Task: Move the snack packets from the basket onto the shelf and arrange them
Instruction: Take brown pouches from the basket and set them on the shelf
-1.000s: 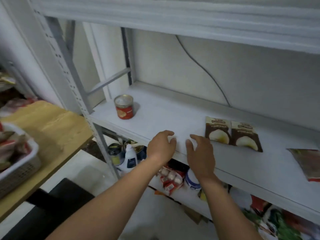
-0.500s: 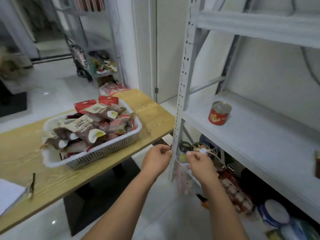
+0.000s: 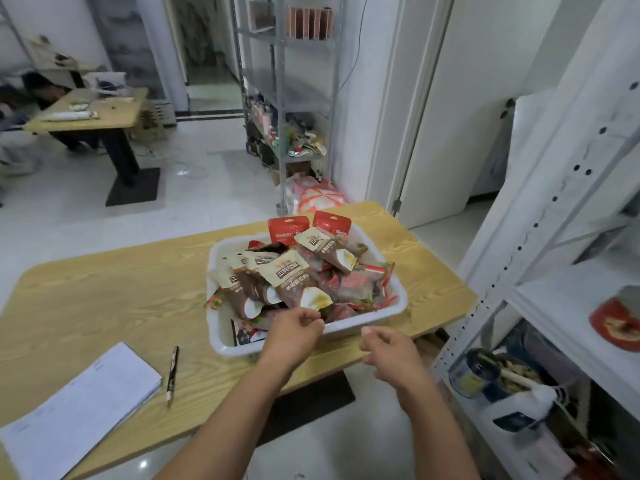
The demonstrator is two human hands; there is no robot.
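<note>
Hovering at the near rim of the basket (image 3: pixel 221 344), the left hand (image 3: pixel 294 332) and right hand (image 3: pixel 389 351) curl loosely, empty. The snack packets (image 3: pixel 294 275) are heaped inside. A narrow gap separates the table (image 3: pixel 104 299) from the shelf (image 3: pixel 571 299), where the hands were earlier.

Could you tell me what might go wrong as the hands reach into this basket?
1. The snack packets are heaped above the rim of the basket; pulling one out near the left hand may spill others.
2. The basket sits close to the near edge of the table, so a hard tug could slide it off.
</note>
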